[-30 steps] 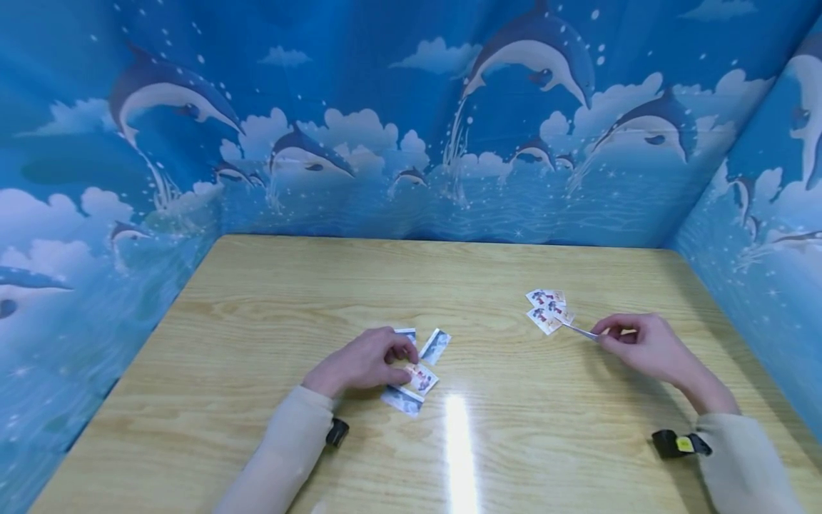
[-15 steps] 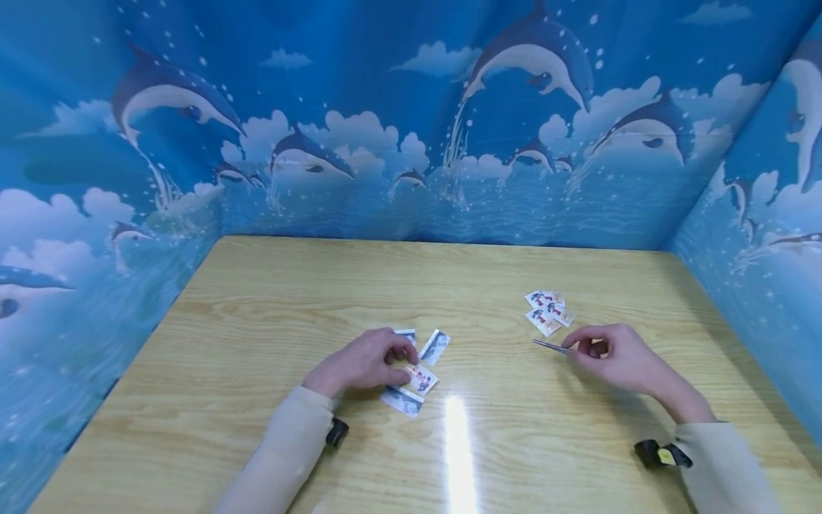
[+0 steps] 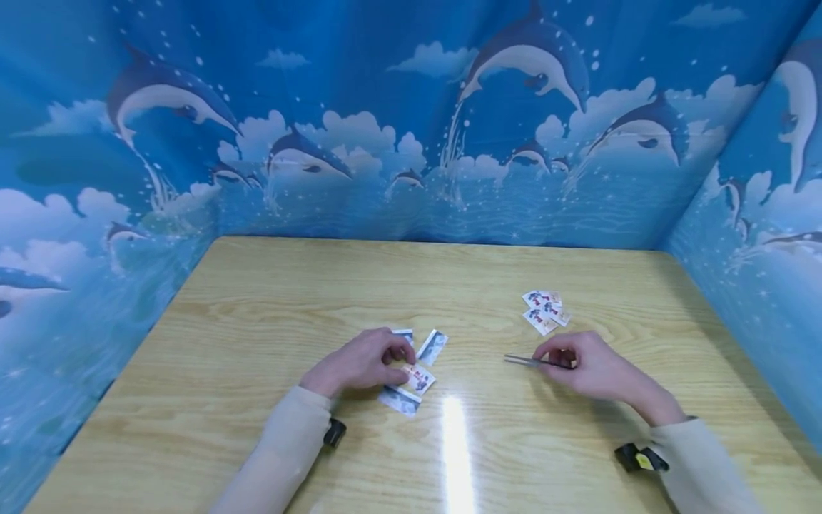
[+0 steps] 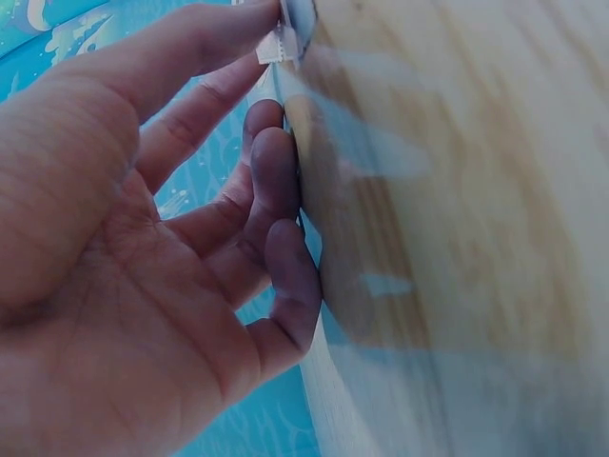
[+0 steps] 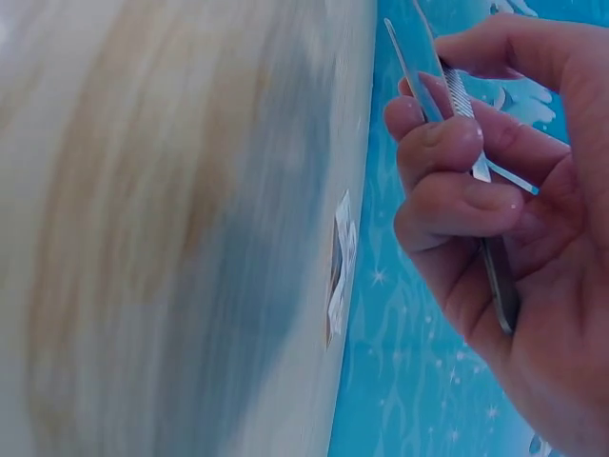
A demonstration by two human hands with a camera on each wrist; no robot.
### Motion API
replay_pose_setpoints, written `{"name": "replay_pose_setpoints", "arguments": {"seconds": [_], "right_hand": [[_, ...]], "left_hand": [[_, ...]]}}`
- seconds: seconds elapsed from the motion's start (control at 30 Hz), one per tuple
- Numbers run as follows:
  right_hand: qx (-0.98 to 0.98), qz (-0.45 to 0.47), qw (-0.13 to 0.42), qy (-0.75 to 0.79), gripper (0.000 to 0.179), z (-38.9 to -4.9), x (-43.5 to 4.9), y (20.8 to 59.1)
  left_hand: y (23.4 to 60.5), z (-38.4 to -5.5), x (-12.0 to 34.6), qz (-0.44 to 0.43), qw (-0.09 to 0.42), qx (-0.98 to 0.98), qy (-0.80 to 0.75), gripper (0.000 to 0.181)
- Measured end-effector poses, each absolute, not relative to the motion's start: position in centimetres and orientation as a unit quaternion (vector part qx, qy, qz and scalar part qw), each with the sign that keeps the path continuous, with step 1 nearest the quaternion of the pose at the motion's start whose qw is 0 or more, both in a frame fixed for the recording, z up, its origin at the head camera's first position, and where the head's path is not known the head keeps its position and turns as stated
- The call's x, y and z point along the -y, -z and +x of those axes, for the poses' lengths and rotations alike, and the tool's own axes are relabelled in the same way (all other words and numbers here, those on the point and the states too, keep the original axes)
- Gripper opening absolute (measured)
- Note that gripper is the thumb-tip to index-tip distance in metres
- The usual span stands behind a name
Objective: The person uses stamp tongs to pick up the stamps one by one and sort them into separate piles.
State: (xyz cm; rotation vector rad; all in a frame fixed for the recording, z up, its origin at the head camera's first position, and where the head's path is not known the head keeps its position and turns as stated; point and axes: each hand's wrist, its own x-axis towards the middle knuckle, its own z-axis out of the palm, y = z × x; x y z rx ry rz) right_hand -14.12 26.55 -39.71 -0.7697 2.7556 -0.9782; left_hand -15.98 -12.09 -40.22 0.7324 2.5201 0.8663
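Observation:
My right hand [image 3: 587, 364] holds metal tweezers [image 3: 523, 360], whose slim tips point left over the table. In the right wrist view, the tweezers [image 5: 457, 95] lie between thumb and fingers, tips apart with nothing between them. My left hand [image 3: 366, 364] stays low over a loose group of stamps, thumb and fingertips at the edge of a colourful stamp [image 3: 420, 379]. Grey-blue stamps [image 3: 401, 401] lie around it, one partly hidden behind the fingers. In the left wrist view, thumb and forefinger pinch white paper with a toothed edge [image 4: 278, 43].
Several colourful stamps [image 3: 541, 320] overlap in a cluster beyond my right hand. Another grey-blue stamp [image 3: 433, 346] lies right of my left fingers. The wooden table [image 3: 308, 285] ends at a blue dolphin-print curtain [image 3: 359, 185]. Light glares on the table in front.
My right hand with the tweezers has moved left and nearer, away from the far stamp cluster toward the middle. The left hand and its stamps have stayed in place.

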Motion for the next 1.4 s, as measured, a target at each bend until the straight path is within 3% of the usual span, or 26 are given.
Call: {"name": "replay_pose_setpoints", "arguments": {"seconds": [0.8,1.4], "right_hand": [[-0.876,-0.339,0.141,0.311,0.012,-14.1,-21.8,40.1],[-0.871,-0.364,0.134,0.3,0.014,-14.3,-19.0,40.5]], "left_hand": [[40.4,-15.9,12.2,0.263,0.183,-0.897,-0.304,0.015],[40.4,-15.9,12.1,0.259,0.183,-0.898,-0.304,0.015]]}}
